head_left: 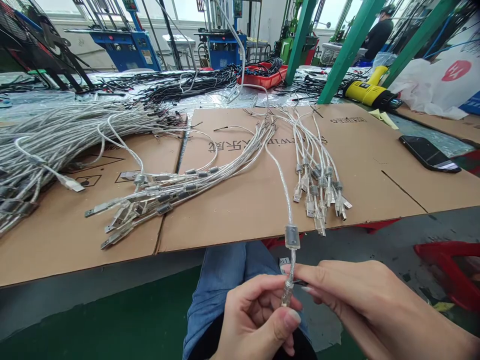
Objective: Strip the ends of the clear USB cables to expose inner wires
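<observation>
Near the bottom centre, my left hand point(262, 315) pinches the connector end of a clear-sheathed cable point(285, 195). A grey ferrite bead point(292, 236) sits on that cable just above my fingers, beyond the table's front edge. From the right, my right hand point(348, 285) reaches the cable with closed fingers, at the connector's upper end. Something small and dark shows between its fingertips, too small to name. The cable runs back to a bundle of USB cables point(225, 167) on the cardboard. A smaller group of cables point(315, 165) lies to its right.
A large pile of clear cables point(56, 140) covers the left side. On the right are a phone point(429, 154), a yellow heat gun point(369, 93) and a white plastic bag point(435, 82). A red tray point(264, 75) stands behind. A person point(378, 35) is in the background.
</observation>
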Available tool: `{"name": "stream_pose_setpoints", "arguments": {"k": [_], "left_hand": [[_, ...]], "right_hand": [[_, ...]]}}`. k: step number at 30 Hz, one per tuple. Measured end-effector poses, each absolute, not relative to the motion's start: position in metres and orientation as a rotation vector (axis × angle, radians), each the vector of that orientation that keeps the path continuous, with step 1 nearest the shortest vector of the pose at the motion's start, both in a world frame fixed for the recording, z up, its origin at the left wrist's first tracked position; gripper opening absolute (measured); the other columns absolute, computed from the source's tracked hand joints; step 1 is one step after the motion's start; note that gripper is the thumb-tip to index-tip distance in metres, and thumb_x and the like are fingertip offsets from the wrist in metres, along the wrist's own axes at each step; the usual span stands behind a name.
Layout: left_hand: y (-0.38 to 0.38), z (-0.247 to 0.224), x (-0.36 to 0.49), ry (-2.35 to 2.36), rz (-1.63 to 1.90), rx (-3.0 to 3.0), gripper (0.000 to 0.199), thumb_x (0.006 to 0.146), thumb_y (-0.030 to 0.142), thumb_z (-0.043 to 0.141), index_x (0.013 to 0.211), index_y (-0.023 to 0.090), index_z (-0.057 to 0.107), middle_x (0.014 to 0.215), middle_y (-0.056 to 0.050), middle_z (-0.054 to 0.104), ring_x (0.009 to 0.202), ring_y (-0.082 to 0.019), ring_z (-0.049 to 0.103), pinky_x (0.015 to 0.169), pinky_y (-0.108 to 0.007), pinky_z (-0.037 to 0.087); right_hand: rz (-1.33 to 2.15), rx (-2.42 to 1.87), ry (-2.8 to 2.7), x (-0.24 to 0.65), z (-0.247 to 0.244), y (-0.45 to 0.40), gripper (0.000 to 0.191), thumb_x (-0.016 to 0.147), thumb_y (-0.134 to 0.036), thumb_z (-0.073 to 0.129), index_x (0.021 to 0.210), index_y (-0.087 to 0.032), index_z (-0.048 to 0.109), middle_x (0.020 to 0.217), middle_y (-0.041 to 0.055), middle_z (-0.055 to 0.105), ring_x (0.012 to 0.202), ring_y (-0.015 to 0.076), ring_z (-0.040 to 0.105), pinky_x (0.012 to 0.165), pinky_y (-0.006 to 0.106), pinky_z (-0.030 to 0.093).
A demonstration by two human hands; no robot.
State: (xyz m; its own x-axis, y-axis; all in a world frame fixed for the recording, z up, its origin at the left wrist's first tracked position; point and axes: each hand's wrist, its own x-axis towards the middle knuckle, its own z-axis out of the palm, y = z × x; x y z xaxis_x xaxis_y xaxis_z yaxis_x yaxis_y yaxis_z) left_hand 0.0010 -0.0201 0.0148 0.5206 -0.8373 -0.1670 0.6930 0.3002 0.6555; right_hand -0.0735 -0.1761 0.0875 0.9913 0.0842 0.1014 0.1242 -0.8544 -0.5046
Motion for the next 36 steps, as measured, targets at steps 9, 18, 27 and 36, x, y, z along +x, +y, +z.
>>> {"name": "stream_pose_setpoints", "arguments": {"k": [9,18,27,36], "left_hand": [[-0.022,0.015,0.000,-0.239,-1.040,0.708,0.022,0.072,0.015,0.069,0.091,0.027,0.073,0.073,0.000,0.073,0.048,-0.002,0.061,0.048,-0.008,0.052],[-0.025,0.014,0.000,-0.263,-1.190,0.656,0.024,0.080,0.037,0.059,0.090,0.020,0.073,0.068,-0.006,0.073,0.041,-0.001,0.058,0.043,-0.005,0.046],[-0.022,0.013,0.000,-0.251,-1.200,0.727,0.028,0.079,0.040,0.059,0.095,0.022,0.072,0.057,-0.003,0.068,0.040,-0.001,0.054,0.042,-0.006,0.044],[-0.022,0.021,0.003,-0.375,-1.149,0.930,0.035,0.079,0.044,0.057,0.084,0.013,0.071,0.051,-0.002,0.060,0.040,-0.001,0.049,0.041,-0.007,0.042]], "right_hand": [[0.057,-2.362,-0.143,-0.066,0.106,-0.179,0.031,0.089,-0.010,0.039,0.080,-0.024,0.065,0.067,-0.0037,0.068,0.057,0.0104,0.065,0.055,0.016,0.049],[-0.101,-2.365,-0.214,-0.067,0.100,-0.178,0.032,0.088,-0.005,0.038,0.079,-0.022,0.063,0.077,0.0005,0.073,0.064,0.0125,0.069,0.049,0.015,0.047],[-0.140,-2.448,-0.188,-0.073,0.098,-0.180,0.029,0.089,-0.009,0.040,0.081,-0.023,0.064,0.092,0.0040,0.074,0.073,0.0166,0.070,0.051,0.018,0.048],[-0.052,-2.442,-0.190,-0.069,0.095,-0.180,0.029,0.084,-0.007,0.043,0.087,-0.023,0.066,0.083,0.0018,0.073,0.062,0.0150,0.067,0.049,0.020,0.046]]}}
